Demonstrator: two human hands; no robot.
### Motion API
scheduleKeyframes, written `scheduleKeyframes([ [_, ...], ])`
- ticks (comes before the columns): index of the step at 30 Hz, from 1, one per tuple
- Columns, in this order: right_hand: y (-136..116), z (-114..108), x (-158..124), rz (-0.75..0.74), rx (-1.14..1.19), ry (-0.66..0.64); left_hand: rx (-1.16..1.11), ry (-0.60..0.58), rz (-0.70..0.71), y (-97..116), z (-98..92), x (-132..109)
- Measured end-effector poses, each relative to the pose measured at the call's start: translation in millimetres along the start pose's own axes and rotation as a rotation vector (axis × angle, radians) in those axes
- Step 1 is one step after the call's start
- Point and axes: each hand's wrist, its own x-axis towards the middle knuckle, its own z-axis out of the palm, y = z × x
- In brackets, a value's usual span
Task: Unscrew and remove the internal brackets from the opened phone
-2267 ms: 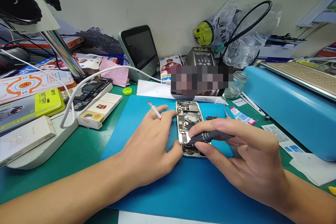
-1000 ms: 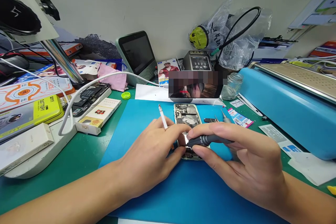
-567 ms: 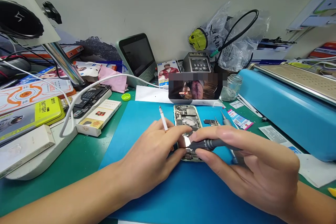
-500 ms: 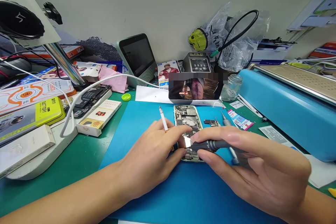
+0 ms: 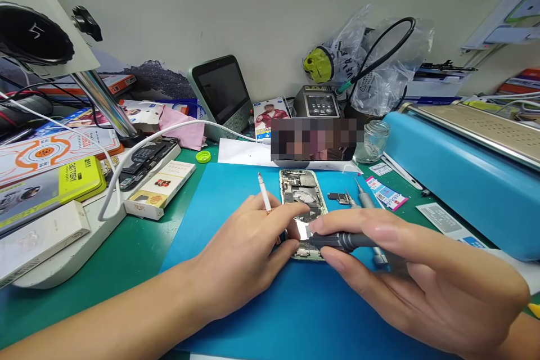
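— Blue mat (image 5: 219,197), and the opened phone (image 5: 300,188) lies flat in the middle of it, insides up. Where is the tool?

— The screwdriver (image 5: 341,241) lies nearly level, with its tip at the phone's lower end. The right hand (image 5: 426,281) is closed round the dark handle, thumb underneath and forefinger along the top.

— And the other hand?

— The left hand (image 5: 240,247) rests on the mat, fingertips against the phone's left edge, just beside the tip. It has a cigarette (image 5: 264,193) pinched between two fingers, pointing up and away from the phone.

— How would you do this bit well?

— I'd raise the handle so the tip meets the part more squarely. Held this flat, it looks likely to skid and scratch the board. Use light pressure and slow turns, and press the left fingertips on the frame so the phone can't slide on the mat. I can't tell whether the tip is seated, because the fingers hide it.

— Anything close by that matters?

— A second screwdriver (image 5: 363,198) and a small black part (image 5: 338,197) lie on the mat just right of the phone, apart from the hand. I'd mind the cigarette too, since ash over open boards is a risk. A white box (image 5: 162,180) sits on the green surface (image 5: 135,242), well to the left.
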Motion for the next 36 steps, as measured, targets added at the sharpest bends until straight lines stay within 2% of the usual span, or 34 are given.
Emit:
scheduleKeyframes([
  [5, 1.3, -1.2, -1.3, 0.012, -0.047, -0.081, -0.008, 0.007, 0.018, -2.0, 1.1, -2.0],
  [11, 1.9, -4.8, -2.1, -0.014, -0.061, -0.087, -0.014, 0.012, 0.042, -3.2, 1.8, -0.8],
  [15, 0.3, -4.3, 0.0, 0.015, -0.052, -0.067, -0.015, 0.016, 0.034, -2.6, 1.6, -0.9],
  [18, 4.7, 0.2, 0.4, -0.006, -0.009, 0.028, -0.007, 0.039, 0.019, -1.3, 1.0, -1.9],
  [21, 11.9, 6.1, -0.8, 0.022, 0.071, 0.163, 0.009, 0.120, -0.039, 0.3, 0.0, -2.0],
  [25, 17.1, 11.9, -4.1, 0.149, 0.181, 0.194, 0.040, 0.173, -0.149, 1.2, -0.6, -0.1],
  [36, 17.0, 23.4, -9.9, 0.203, 0.257, 0.067, 0.144, 0.117, -0.285, 0.6, 1.3, -0.6],
])
